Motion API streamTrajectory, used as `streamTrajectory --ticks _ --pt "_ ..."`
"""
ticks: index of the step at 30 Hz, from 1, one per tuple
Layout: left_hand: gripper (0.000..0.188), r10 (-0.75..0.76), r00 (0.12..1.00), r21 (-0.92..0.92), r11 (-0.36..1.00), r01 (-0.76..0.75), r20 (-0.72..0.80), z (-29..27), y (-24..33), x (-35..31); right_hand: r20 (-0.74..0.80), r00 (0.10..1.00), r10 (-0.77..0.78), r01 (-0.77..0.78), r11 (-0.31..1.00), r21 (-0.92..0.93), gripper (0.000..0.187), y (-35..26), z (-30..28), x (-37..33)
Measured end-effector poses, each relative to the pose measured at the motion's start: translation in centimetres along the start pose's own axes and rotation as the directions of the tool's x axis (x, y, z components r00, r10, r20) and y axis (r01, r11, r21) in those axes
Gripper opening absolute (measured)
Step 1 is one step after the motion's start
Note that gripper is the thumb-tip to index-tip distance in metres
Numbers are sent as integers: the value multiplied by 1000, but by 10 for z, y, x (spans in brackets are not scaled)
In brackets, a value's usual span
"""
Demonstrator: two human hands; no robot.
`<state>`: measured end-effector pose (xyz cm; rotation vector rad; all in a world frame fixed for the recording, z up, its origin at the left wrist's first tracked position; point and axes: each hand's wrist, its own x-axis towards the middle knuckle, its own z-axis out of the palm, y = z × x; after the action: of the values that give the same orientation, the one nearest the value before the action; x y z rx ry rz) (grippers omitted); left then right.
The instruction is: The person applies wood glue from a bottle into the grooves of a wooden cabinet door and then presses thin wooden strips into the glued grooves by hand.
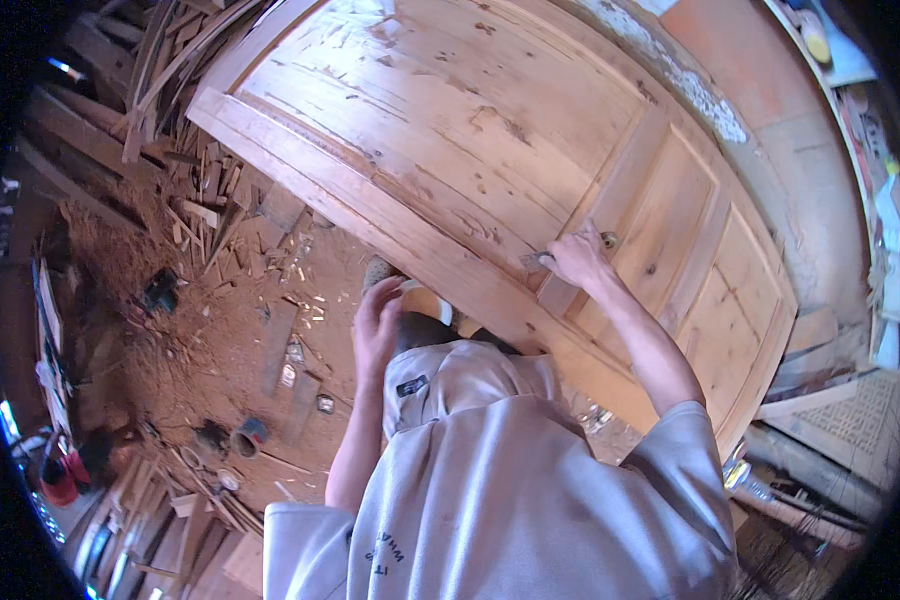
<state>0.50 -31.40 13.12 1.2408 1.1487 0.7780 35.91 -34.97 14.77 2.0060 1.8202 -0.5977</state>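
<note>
A large panelled wooden door lies slantwise in front of me, with dark knots and marks on its surface. My right hand is closed round a putty knife, whose small flat blade shows at the fingers' left side, close to the door's panel moulding. Most of its handle is hidden by the hand. My left hand is beside my knee, off the door, with its fingers loosely bent and no held thing visible. A pale round container is partly visible just right of it, below the door's near edge.
Scrap wood strips are heaped at the far left, and sawdust and offcuts cover the floor. A small can lies at the lower left. More boards and a clear bottle stand past the door's right end.
</note>
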Motion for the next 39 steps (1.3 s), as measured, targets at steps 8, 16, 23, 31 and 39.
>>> streamTrajectory --ticks 8,16,23,31,39 --pt "30 -174 920 -224 970 98 -352 -56 -16 -60 168 971 -169 210 939 -273 42 2 -4 35" --pt "29 -247 906 -331 935 129 -344 -14 -10 -51 204 958 -202 247 942 -227 41 14 2 46" --pt "30 -237 943 -270 948 171 -233 -11 2 -40 210 936 -281 319 931 -179 41 2 5 47" --pt "29 -207 918 -256 959 121 -339 -44 4 -29 193 946 -259 297 933 -205 44 -1 -4 51" --pt "29 -227 929 -276 950 145 -294 -39 16 -13 162 963 -216 249 943 -222 42 -4 4 44"
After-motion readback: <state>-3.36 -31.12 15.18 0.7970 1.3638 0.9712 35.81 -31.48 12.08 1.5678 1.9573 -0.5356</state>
